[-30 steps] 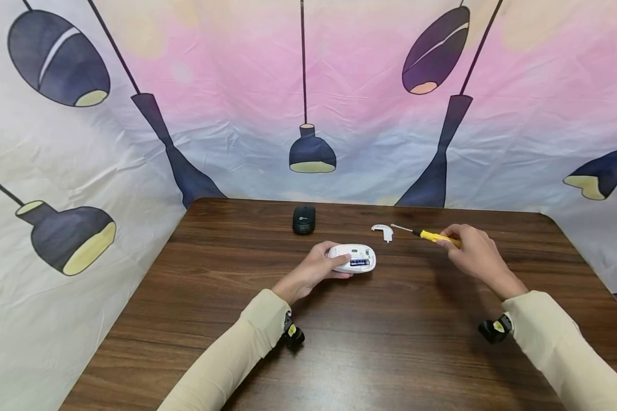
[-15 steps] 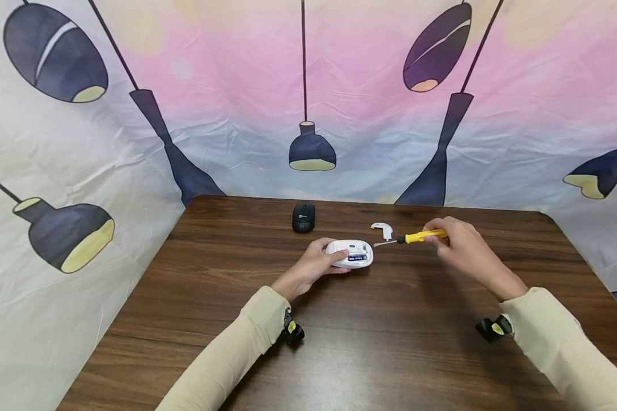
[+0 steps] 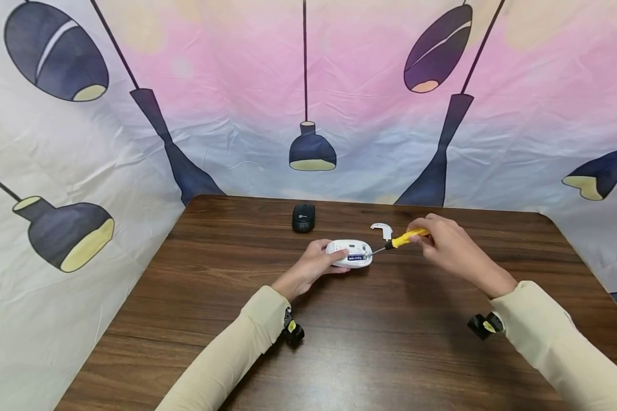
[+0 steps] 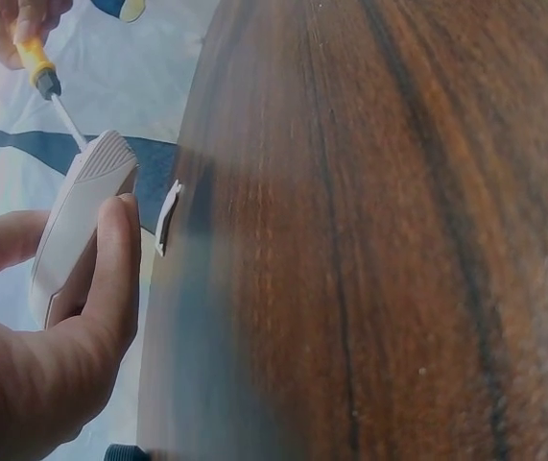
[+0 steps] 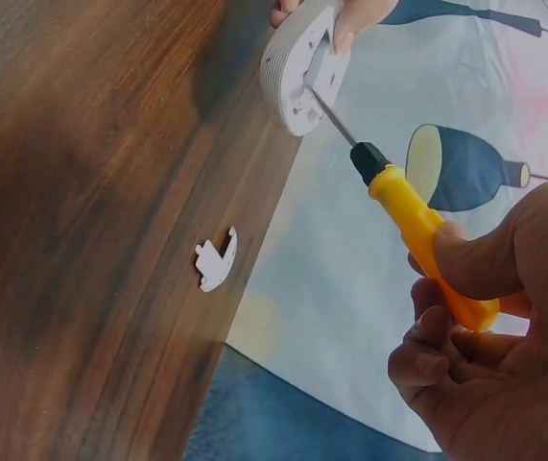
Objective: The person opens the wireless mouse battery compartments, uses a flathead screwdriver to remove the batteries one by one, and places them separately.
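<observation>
My left hand (image 3: 316, 264) grips a white computer mouse (image 3: 345, 248) turned underside up, thumb across its base. A dark blue battery (image 3: 356, 258) lies in the mouse's uncovered compartment. Between thumb and fingers, my right hand (image 3: 444, 245) holds a screwdriver (image 3: 409, 237) with a yellow handle and black collar. The screwdriver's thin metal tip reaches into the compartment at the battery's end, as the right wrist view shows. In the left wrist view the ribbed end of the mouse (image 4: 86, 206) faces the screwdriver (image 4: 38, 67).
A white battery cover (image 3: 383, 230) lies on the brown wooden table (image 3: 370, 348), just beyond the screwdriver. Farther back and left sits a black mouse (image 3: 303, 218). A printed cloth (image 3: 236, 103) hangs behind the table.
My right hand has moved left, bringing the screwdriver tip from near the white cover into the mouse's compartment. The left hand, still holding the mouse, has barely shifted.
</observation>
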`<state>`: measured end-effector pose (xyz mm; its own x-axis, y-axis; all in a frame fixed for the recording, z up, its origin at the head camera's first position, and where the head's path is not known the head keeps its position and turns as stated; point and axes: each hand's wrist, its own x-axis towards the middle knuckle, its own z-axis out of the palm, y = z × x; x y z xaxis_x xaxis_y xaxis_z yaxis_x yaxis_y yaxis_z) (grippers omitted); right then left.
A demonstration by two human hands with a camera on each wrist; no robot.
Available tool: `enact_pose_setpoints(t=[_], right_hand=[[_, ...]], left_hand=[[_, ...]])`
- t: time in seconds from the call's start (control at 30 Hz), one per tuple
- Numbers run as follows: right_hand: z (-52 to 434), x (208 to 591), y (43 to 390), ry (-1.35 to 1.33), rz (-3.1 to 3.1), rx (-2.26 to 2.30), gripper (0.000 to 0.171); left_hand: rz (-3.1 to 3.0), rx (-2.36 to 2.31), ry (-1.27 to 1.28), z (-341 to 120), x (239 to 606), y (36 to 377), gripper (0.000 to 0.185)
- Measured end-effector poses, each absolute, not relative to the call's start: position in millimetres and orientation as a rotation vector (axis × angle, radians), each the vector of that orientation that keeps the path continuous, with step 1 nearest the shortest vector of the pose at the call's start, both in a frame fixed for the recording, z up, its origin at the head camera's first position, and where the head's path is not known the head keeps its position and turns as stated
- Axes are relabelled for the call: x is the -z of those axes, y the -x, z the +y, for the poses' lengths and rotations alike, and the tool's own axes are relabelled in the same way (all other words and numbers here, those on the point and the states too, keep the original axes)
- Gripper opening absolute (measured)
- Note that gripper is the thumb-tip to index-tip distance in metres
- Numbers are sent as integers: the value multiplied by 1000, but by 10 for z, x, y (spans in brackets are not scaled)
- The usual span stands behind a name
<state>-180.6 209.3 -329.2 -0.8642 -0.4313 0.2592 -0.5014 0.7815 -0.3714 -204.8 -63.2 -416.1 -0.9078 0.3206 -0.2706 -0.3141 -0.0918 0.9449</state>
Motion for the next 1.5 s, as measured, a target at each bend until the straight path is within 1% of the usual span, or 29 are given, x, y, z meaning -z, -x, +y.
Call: enact_pose_setpoints(t=[0.43, 0.73, 1.23, 1.5], right_hand=[[1922, 3154, 1763, -788, -2877, -610, 13], [1841, 3134, 1745, -852, -2855, -552, 15], [1766, 3134, 1722, -938, -2807, -498, 8], [1785, 3148, 1728, -934, -2806, -518, 9]], left_hand=[[1817, -2021, -5, -623, 4167, 2060, 41], [1871, -1990, -22, -626, 4163, 2049, 38], [1893, -1977, -4, -624, 4137, 2048, 40], [1884, -2000, 7, -625, 4135, 2062, 42]])
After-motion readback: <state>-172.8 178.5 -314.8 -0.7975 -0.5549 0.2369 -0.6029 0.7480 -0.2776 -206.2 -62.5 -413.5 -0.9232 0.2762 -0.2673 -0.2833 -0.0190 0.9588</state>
